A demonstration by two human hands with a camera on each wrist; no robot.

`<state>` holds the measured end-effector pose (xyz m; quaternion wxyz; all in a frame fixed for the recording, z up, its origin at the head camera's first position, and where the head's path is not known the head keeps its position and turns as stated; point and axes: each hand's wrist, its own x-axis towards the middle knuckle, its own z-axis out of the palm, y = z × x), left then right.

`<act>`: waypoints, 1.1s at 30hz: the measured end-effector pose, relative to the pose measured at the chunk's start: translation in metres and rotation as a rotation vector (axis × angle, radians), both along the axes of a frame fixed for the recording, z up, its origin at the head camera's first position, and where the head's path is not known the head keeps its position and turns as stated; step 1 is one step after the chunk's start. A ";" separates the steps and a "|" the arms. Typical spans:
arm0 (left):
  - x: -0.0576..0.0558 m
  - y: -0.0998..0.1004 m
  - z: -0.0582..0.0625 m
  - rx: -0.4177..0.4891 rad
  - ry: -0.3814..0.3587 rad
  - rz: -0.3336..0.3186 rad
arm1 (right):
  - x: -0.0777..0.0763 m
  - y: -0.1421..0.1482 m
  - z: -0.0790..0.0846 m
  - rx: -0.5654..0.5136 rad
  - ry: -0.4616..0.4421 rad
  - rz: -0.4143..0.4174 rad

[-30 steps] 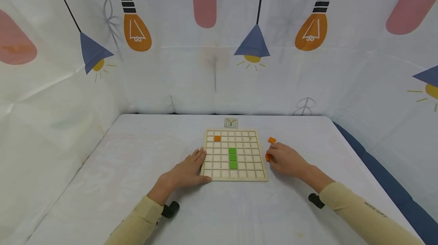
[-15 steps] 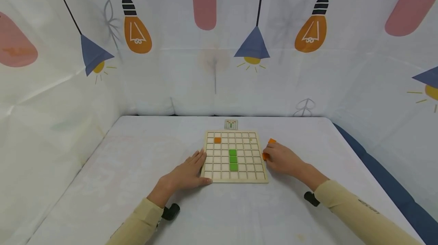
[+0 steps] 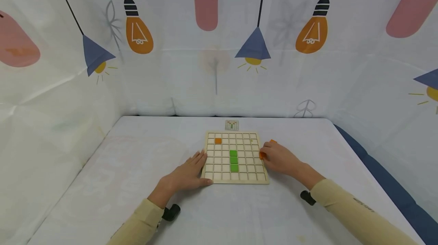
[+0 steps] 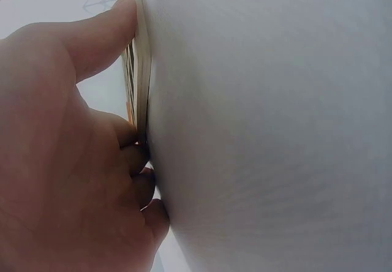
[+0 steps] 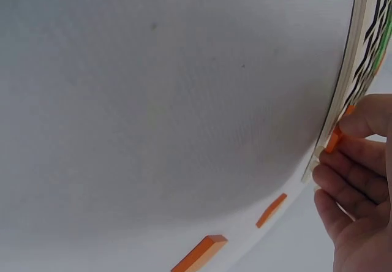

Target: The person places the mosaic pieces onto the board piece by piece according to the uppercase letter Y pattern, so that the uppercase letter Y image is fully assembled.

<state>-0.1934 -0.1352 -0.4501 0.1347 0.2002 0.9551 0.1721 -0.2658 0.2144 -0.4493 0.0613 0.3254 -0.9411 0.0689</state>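
A wooden grid board lies on the white table, with one orange square tile in its upper left and three green tiles in a column near the middle. My left hand rests at the board's left side, fingers extended along the edge and thumb at the near left corner. At the right edge my right hand pinches an orange tile between thumb and fingers, close to the board's rim. Two more orange tiles lie on the table in the right wrist view, a nearer tile and a farther tile.
A small printed card with a coloured grid pattern lies just behind the board. White sheeting with printed lamps hangs behind the table. Dark blue fabric shows beyond the table's right edge.
My right hand has moved left with the pinched orange tile, from beside the board to its right edge. The left hand has stayed in place on the board.
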 end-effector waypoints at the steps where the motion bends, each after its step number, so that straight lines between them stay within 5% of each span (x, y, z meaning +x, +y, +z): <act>1: 0.000 0.000 -0.001 0.000 0.001 -0.002 | 0.000 -0.001 0.000 -0.002 0.004 0.006; 33: 0.000 0.000 0.001 -0.010 0.010 -0.001 | -0.018 -0.034 0.006 -0.027 -0.004 0.052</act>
